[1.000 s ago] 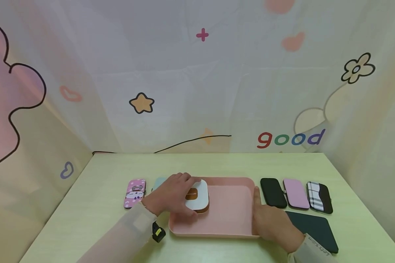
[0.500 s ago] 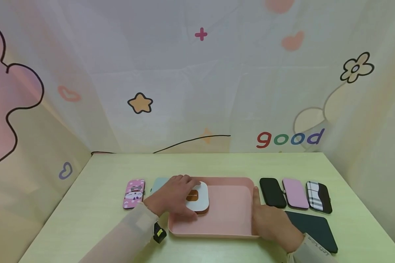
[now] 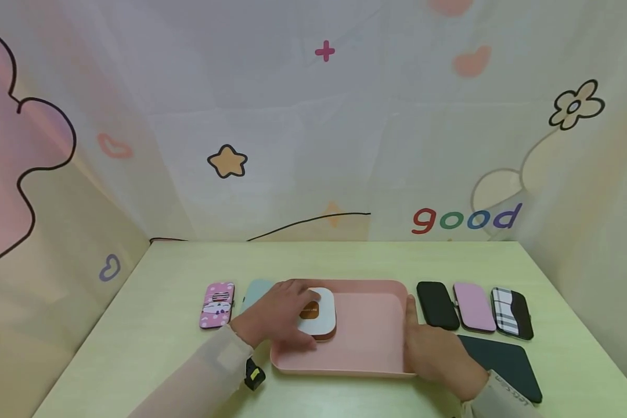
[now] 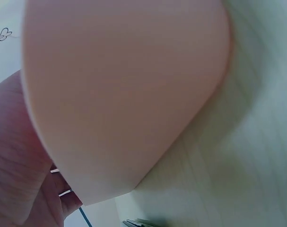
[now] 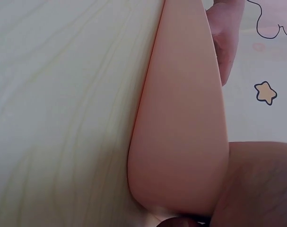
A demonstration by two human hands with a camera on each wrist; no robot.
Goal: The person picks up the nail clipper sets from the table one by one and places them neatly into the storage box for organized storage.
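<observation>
A pink rectangular tray [image 3: 368, 331] lies on the table in front of the person. In its left part sits a white-topped square box [image 3: 321, 322] with a brown label and brown sides. The left hand [image 3: 279, 316] holds this box, thumb at its near side and fingers over its far left corner. At the tray's right end, the right hand [image 3: 433, 354] grips the side wall, one finger lying along the rim. In both wrist views the tray's outer wall [image 5: 181, 113] fills much of the picture, and the box is hidden there.
Left of the tray lie a pink patterned case [image 3: 216, 306] and a light blue case [image 3: 256, 290], partly covered by the left hand. To the right are a black case [image 3: 437, 306], a lilac case [image 3: 474, 307], a plaid-and-black case [image 3: 512, 312] and a dark flat pad [image 3: 504, 366].
The left hand's upper finger has shifted a little further over the box's top, near the label. The tray, the box and the right hand stay in place; the head view shifts slightly.
</observation>
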